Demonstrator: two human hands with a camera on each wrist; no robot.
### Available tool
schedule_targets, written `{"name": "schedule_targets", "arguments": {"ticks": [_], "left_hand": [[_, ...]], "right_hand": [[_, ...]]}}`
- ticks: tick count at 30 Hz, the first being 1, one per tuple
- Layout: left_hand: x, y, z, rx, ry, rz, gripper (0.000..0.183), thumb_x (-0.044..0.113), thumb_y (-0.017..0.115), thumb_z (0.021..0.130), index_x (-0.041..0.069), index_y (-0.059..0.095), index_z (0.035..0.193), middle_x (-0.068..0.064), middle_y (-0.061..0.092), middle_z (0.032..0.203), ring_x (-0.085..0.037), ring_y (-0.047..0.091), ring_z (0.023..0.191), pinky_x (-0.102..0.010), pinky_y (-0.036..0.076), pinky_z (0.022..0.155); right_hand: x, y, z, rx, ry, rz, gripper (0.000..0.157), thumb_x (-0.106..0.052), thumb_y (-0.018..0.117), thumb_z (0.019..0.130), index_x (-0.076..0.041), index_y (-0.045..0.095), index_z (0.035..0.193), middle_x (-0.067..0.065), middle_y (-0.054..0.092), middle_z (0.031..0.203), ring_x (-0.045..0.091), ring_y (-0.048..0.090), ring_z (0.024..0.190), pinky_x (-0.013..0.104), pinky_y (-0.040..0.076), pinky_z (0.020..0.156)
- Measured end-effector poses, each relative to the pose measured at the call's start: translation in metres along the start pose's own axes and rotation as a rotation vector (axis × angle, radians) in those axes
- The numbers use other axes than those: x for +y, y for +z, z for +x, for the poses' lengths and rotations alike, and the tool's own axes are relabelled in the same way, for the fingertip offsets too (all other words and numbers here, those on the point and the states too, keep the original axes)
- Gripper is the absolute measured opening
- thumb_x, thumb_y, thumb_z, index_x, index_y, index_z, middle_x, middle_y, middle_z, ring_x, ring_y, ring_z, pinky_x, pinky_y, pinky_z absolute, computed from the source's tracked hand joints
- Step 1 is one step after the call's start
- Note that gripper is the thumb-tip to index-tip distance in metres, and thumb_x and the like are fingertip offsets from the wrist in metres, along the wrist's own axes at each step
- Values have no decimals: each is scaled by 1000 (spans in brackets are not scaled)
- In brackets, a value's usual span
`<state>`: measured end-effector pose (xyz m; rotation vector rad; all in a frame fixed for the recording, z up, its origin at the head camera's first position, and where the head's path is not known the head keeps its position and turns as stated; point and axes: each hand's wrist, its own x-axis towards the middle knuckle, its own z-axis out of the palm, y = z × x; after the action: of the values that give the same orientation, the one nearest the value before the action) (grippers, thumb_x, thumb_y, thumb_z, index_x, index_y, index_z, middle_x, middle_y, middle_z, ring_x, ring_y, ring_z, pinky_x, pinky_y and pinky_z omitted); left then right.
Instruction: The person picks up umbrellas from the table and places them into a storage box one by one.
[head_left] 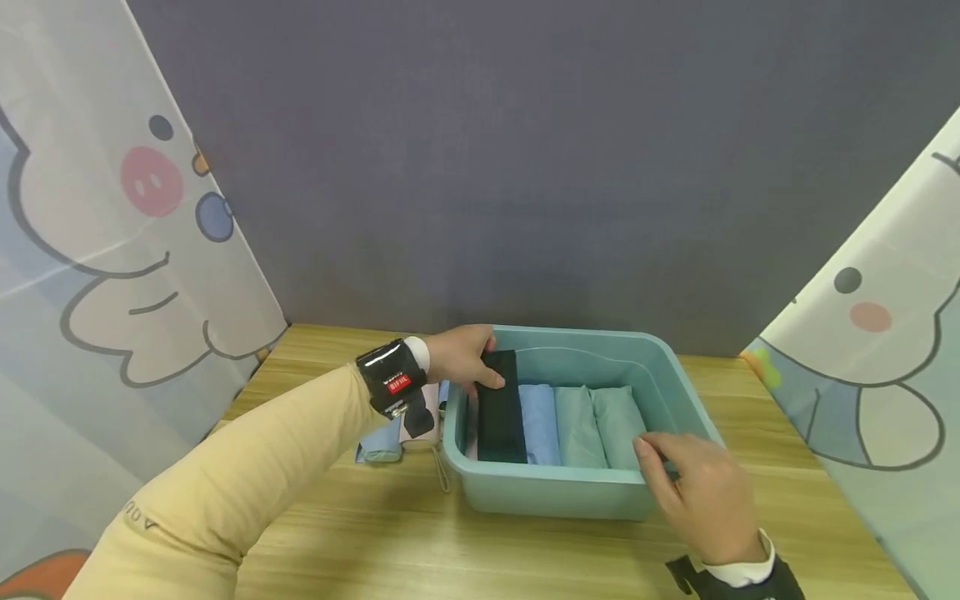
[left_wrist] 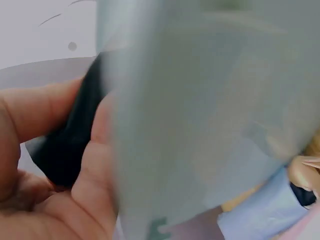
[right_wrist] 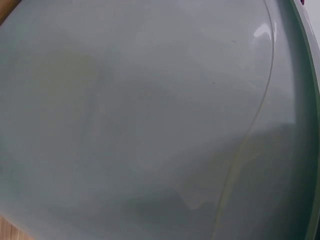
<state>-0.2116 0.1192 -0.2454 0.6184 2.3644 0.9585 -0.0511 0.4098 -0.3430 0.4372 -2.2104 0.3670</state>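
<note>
My left hand (head_left: 459,357) reaches over the left rim of a teal plastic bin (head_left: 555,493) and holds a long, flat black folded fabric bundle (head_left: 501,425) by its far end. In the left wrist view, thumb and fingers pinch the black bundle (left_wrist: 75,142), while the bin wall (left_wrist: 165,120) hides part of it. Beside it in the bin lie a blue fabric bundle (head_left: 540,425) and two green ones, the nearer green bundle (head_left: 579,427) next to the blue. At the front right rim, my right hand (head_left: 705,496) grips the bin with thumb and forefinger.
Left of the bin on the wooden table (head_left: 360,533) lie a blue roll (head_left: 382,442) and a pink roll (head_left: 420,429) with a cord loop (head_left: 442,471). A pink edge shows left of the black bundle. A grey wall (head_left: 570,167) stands behind, with printed curtains at both sides.
</note>
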Motion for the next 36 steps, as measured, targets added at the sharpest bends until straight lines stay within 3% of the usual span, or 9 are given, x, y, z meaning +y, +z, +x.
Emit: {"name": "schedule_targets", "arguments": {"ticks": [4, 7, 11, 15, 20, 24, 26, 32, 36], "left_hand": [[4, 1, 2, -83, 51, 149, 50, 8, 72, 86, 6, 43, 126, -11, 53, 109, -22, 65, 70, -31, 55, 62], [10, 0, 4, -130, 147, 408, 58, 12, 69, 89, 12, 43, 140, -8, 56, 123, -17, 61, 95, -31, 52, 79], [17, -1, 8, -133, 236, 723, 57, 12, 68, 87, 12, 47, 140, -4, 52, 136, -17, 50, 119, -31, 41, 97], [16, 1, 12, -90, 228, 888, 55, 2, 67, 83, 14, 55, 135, -3, 59, 130, -18, 54, 112, -32, 44, 95], [8, 14, 19, -35, 182, 1200, 40, 11, 69, 81, 17, 66, 121, 0, 68, 107, -18, 59, 95, -32, 50, 85], [6, 20, 18, -77, 140, 1212, 19, 17, 69, 80, 16, 65, 98, 1, 65, 86, -17, 57, 78, -31, 50, 72], [8, 20, 17, -91, 124, 1202, 21, 24, 68, 79, 16, 64, 98, 2, 63, 87, -17, 55, 80, -31, 47, 73], [9, 23, 12, -124, 105, 1235, 80, 70, 58, 78, 13, 56, 133, -2, 58, 119, -19, 51, 111, -35, 35, 97], [7, 26, 12, -116, 99, 1246, 106, 84, 55, 69, 11, 43, 144, -4, 54, 130, -21, 48, 121, -38, 31, 102]], "right_hand": [[-1, -1, 0, 11, 3, -5, 18, -22, 62, 87, -10, 73, 83, 3, 68, 72, 22, 64, 61, 44, 49, 56], [0, -2, -1, 8, 11, -12, 17, -23, 62, 87, -10, 73, 83, 3, 69, 72, 21, 64, 62, 44, 49, 56], [2, -2, -2, -1, 14, -16, 17, -23, 62, 87, -10, 73, 84, 3, 68, 72, 21, 63, 62, 43, 49, 56], [2, -2, -2, 3, 10, -15, 17, -23, 62, 87, -11, 73, 84, 1, 67, 70, 19, 62, 60, 43, 48, 55], [3, -3, -2, 2, 5, -14, 17, -24, 61, 88, -12, 73, 85, 0, 66, 69, 16, 59, 57, 41, 48, 54], [1, -4, -2, -1, -2, -7, 18, -25, 59, 89, -13, 73, 85, -1, 66, 70, 15, 59, 58, 40, 48, 54], [1, -3, -1, 19, -9, 0, 19, -25, 59, 90, -13, 73, 85, -2, 66, 70, 15, 59, 57, 39, 48, 53], [1, -4, -1, 11, 3, -13, 18, -25, 60, 89, -13, 73, 85, -1, 67, 71, 17, 62, 60, 40, 49, 55], [0, -4, -2, -5, 15, -17, 16, -24, 61, 87, -13, 73, 84, 0, 67, 72, 17, 62, 61, 41, 49, 55]]}}
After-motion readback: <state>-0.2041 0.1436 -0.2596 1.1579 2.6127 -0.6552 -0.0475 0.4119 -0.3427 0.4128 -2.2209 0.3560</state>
